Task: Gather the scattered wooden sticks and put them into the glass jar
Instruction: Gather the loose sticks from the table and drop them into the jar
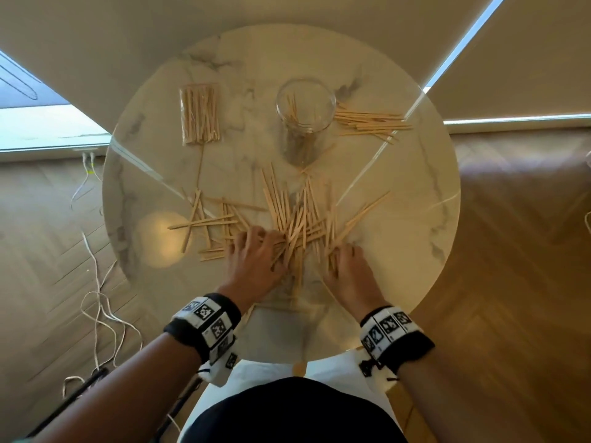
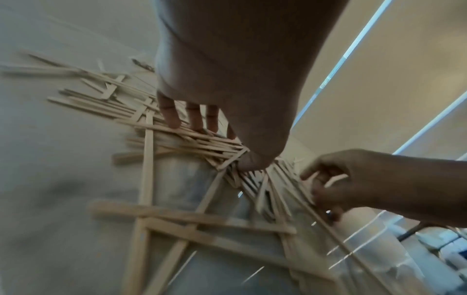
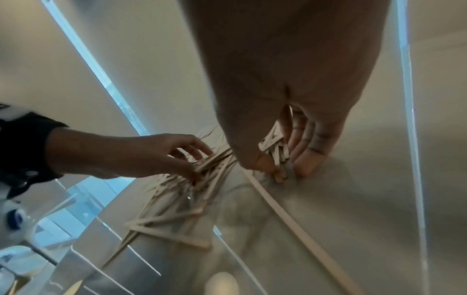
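Observation:
Many thin wooden sticks [image 1: 297, 215] lie criss-crossed in a pile on the near half of the round marble table [image 1: 415, 187]. The clear glass jar [image 1: 305, 107] stands beyond the pile with a few sticks inside. My left hand [image 1: 265, 247] is spread over the pile's left side, with its fingertips [image 2: 174, 121] and thumb pressing on the sticks [image 2: 202, 139]. At the pile's right edge, my right hand [image 1: 342, 254] pinches a small bundle of sticks [image 3: 274, 147] between thumb and fingers [image 3: 307, 159], ends down on the table.
A clear packet of sticks [image 1: 200, 113] lies at the far left. More loose sticks [image 1: 371, 123] lie right of the jar, and others [image 1: 208, 225] left of my left hand. White cables [image 1: 99, 302] trail on the wooden floor at the left.

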Tool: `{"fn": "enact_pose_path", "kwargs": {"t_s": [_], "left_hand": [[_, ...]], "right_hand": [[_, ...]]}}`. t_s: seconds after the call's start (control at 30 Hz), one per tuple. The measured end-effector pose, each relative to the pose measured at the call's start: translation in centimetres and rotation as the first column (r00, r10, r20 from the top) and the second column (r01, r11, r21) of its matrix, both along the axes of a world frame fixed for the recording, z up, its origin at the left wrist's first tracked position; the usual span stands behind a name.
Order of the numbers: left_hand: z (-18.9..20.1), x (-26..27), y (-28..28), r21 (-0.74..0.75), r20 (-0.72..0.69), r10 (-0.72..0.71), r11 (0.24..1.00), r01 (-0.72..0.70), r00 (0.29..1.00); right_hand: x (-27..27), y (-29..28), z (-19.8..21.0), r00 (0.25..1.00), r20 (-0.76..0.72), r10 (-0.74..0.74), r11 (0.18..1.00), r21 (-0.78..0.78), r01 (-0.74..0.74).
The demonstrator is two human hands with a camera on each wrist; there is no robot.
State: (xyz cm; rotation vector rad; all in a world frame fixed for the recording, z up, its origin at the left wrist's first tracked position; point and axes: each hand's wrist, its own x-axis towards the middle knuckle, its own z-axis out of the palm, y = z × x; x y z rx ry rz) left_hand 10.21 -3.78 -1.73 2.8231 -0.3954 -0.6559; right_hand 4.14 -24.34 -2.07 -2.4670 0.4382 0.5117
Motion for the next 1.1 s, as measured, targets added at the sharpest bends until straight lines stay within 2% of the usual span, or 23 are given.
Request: {"fn": "enact_pose_path", "kwargs": {"t_s": [0.07, 0.13, 0.2, 0.27, 0.4, 0.53, 0.63, 0.83, 0.93, 1.1], "left_hand": [[0.4, 0.7, -1.6, -0.027, -0.021, 0.004, 1.000, -0.004, 1.000], [0.7, 1.7, -2.4, -0.058, -0.056, 0.033, 0.998, -0.036, 0.998], [1.0, 2.8, -2.3, -0.110, -0.089, 0.113, 0.986, -0.123, 0.990], [1.4, 3.6, -1.9, -0.164, -0.117, 0.173, 0.968, -0.190, 0.978], [2.0, 4.8, -0.7, -0.260, -0.125, 0.251, 0.925, -0.276, 0.960], [2.1, 5.4, 2.1, -0.327, -0.083, 0.318, 0.887, -0.327, 0.945], [1.9, 4.7, 3.3, -0.361, -0.019, 0.293, 0.890, -0.280, 0.956], [0.8, 4.2, 5.9, -0.387, 0.007, 0.287, 0.884, -0.262, 0.958], [0.6, 4.0, 6.2, -0.409, 0.026, 0.243, 0.888, -0.211, 0.970], [0.8, 4.2, 7.0, -0.441, 0.069, 0.200, 0.885, -0.150, 0.977]], "right_hand": [[1.9, 0.5, 0.5, 0.999, 0.053, -0.013, 0.998, 0.059, 0.010], [3.9, -0.5, 1.3, 0.992, 0.053, -0.112, 0.990, 0.088, 0.107], [5.8, -2.0, 2.2, 0.956, -0.022, -0.291, 0.952, 0.088, 0.292], [7.5, -2.2, 2.7, 0.918, -0.117, -0.378, 0.922, 0.043, 0.385], [10.5, 2.3, 2.2, 0.951, -0.172, -0.258, 0.965, -0.098, 0.244], [12.3, 7.3, 0.9, 0.960, -0.252, -0.123, 0.983, -0.162, 0.084], [12.6, 8.1, 0.0, 0.974, -0.181, -0.139, 0.972, -0.215, 0.098], [12.7, 9.4, -2.2, 0.997, -0.021, -0.072, 0.914, -0.401, 0.057], [12.7, 9.1, -2.5, 0.999, 0.008, -0.051, 0.924, -0.379, 0.050], [13.0, 7.3, -2.2, 0.990, 0.070, -0.120, 0.978, -0.165, 0.130]]}}
